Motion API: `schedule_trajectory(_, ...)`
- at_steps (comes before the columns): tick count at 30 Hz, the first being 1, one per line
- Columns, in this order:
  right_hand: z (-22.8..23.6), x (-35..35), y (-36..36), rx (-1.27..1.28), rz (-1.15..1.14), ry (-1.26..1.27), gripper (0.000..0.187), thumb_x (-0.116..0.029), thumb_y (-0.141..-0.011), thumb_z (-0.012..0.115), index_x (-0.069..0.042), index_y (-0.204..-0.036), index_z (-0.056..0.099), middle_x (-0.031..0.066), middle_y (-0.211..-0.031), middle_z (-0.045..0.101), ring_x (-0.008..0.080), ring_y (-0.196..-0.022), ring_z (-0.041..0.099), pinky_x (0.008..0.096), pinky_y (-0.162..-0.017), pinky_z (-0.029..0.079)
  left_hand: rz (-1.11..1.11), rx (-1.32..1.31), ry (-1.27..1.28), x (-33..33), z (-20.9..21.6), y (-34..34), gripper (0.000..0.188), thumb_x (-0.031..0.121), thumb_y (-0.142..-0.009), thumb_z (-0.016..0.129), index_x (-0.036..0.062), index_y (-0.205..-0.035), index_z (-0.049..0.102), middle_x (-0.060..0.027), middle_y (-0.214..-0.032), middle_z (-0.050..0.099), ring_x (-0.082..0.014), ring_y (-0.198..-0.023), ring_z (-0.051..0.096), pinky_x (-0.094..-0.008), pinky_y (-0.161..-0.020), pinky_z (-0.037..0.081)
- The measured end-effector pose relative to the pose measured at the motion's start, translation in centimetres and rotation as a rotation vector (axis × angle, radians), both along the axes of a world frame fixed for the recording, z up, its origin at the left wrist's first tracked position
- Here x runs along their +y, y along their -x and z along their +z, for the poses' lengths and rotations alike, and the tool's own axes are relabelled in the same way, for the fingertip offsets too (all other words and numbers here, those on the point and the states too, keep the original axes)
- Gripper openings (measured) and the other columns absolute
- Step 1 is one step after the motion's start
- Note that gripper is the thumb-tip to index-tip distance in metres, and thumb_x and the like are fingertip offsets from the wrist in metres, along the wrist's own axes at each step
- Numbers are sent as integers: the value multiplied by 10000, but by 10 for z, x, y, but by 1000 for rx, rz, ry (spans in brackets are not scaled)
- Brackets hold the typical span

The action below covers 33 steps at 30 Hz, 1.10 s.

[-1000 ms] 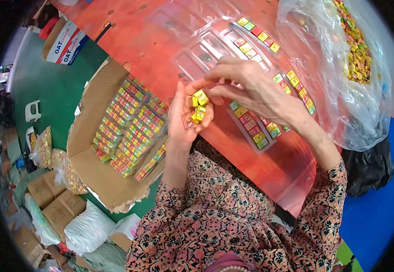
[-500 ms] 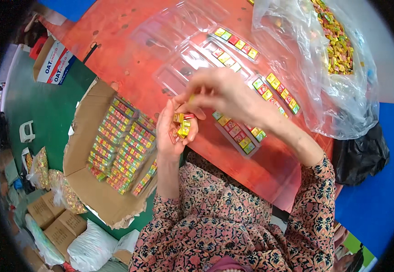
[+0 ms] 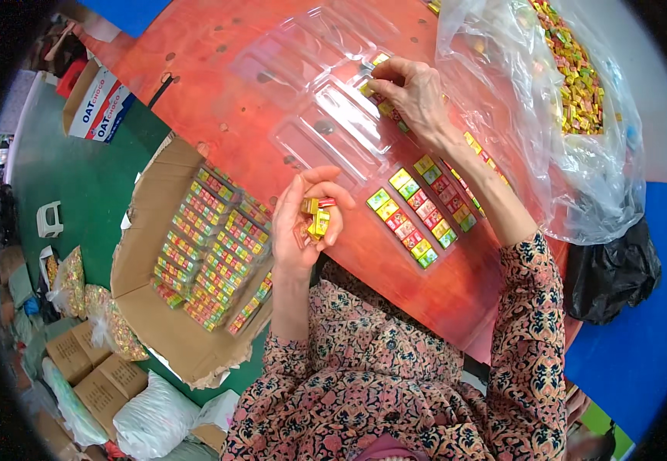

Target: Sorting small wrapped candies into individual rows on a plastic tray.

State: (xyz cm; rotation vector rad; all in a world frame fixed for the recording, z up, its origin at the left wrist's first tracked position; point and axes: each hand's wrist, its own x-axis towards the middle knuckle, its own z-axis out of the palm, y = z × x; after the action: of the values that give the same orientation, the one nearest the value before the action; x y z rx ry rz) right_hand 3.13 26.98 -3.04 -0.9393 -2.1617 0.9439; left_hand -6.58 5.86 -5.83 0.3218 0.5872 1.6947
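Cupped in my left hand (image 3: 291, 230) are several small block-shaped wrapped candies (image 3: 319, 223), yellow and red. My right hand (image 3: 418, 96) reaches over a clear plastic tray (image 3: 333, 127) on the red table. Its thumb and fingers pinch at a slot that is partly filled with candies, and a yellow one shows at the fingertips. The hand hides part of that row. Nearer to me, rows of yellow, red and green candies (image 3: 406, 228) stand in narrow slots.
A large clear bag (image 3: 494, 46) at the far right holds a heap of loose candies (image 3: 579, 84). Left of the table, an open cardboard box (image 3: 137, 261) contains stacked filled packs (image 3: 218, 261). A black bag (image 3: 610, 269) hangs by the table's right edge.
My right hand has moved away from my left palm, out to the far slot of the tray. My left hand stays cupped around the candies and has shifted slightly right.
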Motion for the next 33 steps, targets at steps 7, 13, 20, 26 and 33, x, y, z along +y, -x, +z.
schedule_trajectory(7, -6, 5, -5, -65, 37, -249, 149, -90, -751, 623, -11, -875, 644, 113, -799, 599, 220, -732, 585, 310, -653, 449, 8, -3, 4, 1, -1, -1, 449, 316, -961, 237, -49, -1090, 464, -204, -790, 589, -132, -404, 474, -180, -315, 321)
schedule_trajectory(13, -10, 5, -6, -141, 90, -379, 139, -56, -755, 594, -10, -878, 637, 132, -837, 583, 258, -772, 579, 329, -667, 451, 15, -32, -5, 1, 0, -2, 455, 324, -960, 239, -51, -1090, 460, -208, -803, 588, -128, -405, 464, -180, -320, 322)
schedule_trajectory(20, 1, -3, -10, -99, 154, -380, 127, -29, -754, 578, -5, -867, 631, 144, -872, 582, 270, -801, 581, 337, -674, 457, 25, -153, -83, 3, -5, 0, 486, 355, -957, 234, -45, -1140, 441, -224, -863, 572, -126, -413, 447, -174, -316, 316)
schedule_trajectory(26, 26, -43, -13, -100, 222, -52, 151, -114, -804, 592, 7, -886, 630, 50, -762, 626, 106, -718, 562, 251, -624, 440, -20, -499, -169, -2, -2, 8, 501, 359, -951, 271, -55, -1201, 401, -244, -1020, 525, -115, -530, 447, -168, -333, 341)
schedule_trajectory(33, 41, -76, -26, -24, 327, 406, 290, -213, -859, 550, 27, -1021, 570, 53, -781, 617, 120, -719, 586, 242, -641, 474, -17, -639, -192, 3, 9, -2, 479, 346, -942, 311, -40, -1205, 418, -233, -1069, 522, -130, -596, 440, -176, -369, 377)
